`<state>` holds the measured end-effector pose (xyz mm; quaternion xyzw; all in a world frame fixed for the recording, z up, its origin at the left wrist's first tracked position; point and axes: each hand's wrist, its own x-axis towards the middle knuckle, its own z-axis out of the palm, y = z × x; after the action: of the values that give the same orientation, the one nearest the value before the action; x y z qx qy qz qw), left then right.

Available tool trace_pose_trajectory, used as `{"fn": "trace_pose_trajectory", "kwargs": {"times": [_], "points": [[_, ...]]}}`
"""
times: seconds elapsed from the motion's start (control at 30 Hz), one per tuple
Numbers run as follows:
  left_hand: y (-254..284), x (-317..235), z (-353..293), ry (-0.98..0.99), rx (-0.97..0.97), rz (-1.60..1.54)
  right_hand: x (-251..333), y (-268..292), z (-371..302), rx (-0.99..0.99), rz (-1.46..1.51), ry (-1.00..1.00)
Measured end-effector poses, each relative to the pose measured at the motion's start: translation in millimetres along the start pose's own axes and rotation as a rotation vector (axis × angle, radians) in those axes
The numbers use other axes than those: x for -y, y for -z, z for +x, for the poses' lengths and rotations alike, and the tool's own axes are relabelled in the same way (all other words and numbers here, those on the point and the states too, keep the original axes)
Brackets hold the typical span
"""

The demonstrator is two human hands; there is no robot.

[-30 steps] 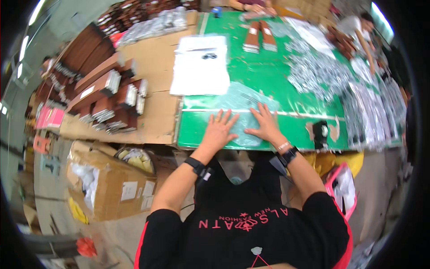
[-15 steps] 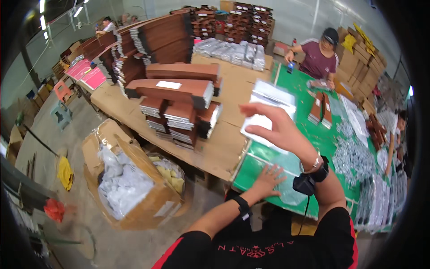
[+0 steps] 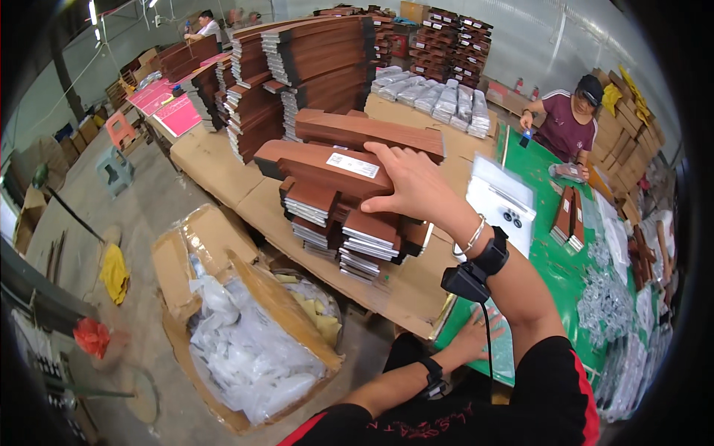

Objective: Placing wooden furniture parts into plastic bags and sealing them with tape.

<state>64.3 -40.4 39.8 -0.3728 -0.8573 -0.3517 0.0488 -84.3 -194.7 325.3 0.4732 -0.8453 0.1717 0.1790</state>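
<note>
My right hand reaches over the stack and grips the near end of a bundle of brown wood-look slats with a white label on top. Its thumb is on the near side and its fingers on the far side. Under that bundle lie more brown slat bundles, their pale ends facing me; another long bundle rests just behind. Low on the green tabletop, my left hand lies with fingers spread on a clear plastic bag.
A cardboard box full of clear plastic stands on the floor at left. Tall slat stacks rise behind. White sheets, two slat bundles and a pile of small metal parts lie rightward. Across the table sits a co-worker.
My right hand has moved left from above the white sheets and taken hold of the labelled bundle's end. My left hand stays on the plastic bag. The view has shifted left.
</note>
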Motion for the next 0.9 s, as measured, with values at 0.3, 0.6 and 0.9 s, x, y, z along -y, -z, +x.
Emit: {"fn": "trace_pose_trajectory", "kwargs": {"times": [0.3,0.6,0.9], "points": [[-18.8,-7.4,4.8,-0.039,0.053,0.008,-27.8,11.0,-6.5,-0.075,0.139,0.018],[28.6,4.6,6.4,-0.021,0.162,0.185,-33.6,154.5,-247.9,-0.124,0.51,-0.542],[46.7,-24.8,11.4,-0.136,0.052,0.139,-75.3,85.5,-468.1,-0.046,0.324,-0.829]]}}
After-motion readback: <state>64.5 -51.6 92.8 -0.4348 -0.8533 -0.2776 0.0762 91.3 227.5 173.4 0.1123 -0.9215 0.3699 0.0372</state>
